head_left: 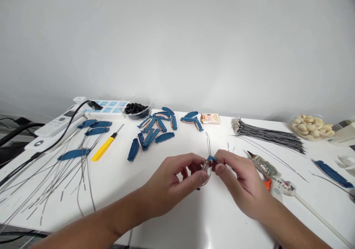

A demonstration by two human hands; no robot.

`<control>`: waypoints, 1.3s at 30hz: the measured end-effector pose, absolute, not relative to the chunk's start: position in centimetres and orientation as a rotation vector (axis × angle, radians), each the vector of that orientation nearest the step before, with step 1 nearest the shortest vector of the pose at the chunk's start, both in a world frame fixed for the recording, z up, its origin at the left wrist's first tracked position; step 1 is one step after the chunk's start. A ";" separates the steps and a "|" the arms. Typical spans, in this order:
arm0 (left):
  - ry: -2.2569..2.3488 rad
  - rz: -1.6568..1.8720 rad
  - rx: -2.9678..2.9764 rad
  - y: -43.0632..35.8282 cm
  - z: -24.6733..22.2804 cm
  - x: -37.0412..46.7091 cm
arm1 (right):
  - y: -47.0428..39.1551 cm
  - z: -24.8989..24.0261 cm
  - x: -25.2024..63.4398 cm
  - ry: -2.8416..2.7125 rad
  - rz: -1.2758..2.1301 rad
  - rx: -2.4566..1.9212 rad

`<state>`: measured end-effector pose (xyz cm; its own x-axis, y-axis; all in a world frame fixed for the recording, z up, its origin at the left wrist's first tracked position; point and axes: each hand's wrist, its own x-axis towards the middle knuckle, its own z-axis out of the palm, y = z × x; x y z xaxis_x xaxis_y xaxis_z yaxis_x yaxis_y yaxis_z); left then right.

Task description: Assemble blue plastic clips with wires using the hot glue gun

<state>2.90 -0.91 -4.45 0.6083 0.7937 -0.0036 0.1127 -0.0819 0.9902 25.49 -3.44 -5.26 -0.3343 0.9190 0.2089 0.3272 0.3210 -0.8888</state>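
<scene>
My left hand [177, 180] is closed, thumb and fingers pinching a small blue curved plastic piece with a lettered front [206, 165]. My right hand [244, 184] meets it from the other side, fingertips pressed together at the blue end of the piece. A thin wire [208, 142] sticks up behind the fingertips, and a curved length of it shows below them. What exactly the right fingertips grip is partly hidden. Beyond the hands lie several similar blue pieces [165, 136], some showing lettered bands.
Left: blue pieces on wires [73, 153], a yellow-handled blade tool [104, 147], a white power strip [112, 106] with black cable. Back: a tub of black bits [136, 109], a small box [210, 118]. Right: a wire bundle [271, 135], a glue gun [283, 187], a bowl of cream pieces [312, 127].
</scene>
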 end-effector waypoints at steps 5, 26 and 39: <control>0.704 0.569 1.051 0.1 -4.8 2.4 | -3.0 -5.1 25.6 -1.719 1.239 -1.136; 0.636 0.278 0.725 1.2 -5.7 2.1 | -3.1 -6.0 25.4 -1.499 1.495 -1.089; 0.661 0.218 0.739 1.3 -6.1 1.8 | -3.3 -5.5 25.4 -1.721 1.231 -1.083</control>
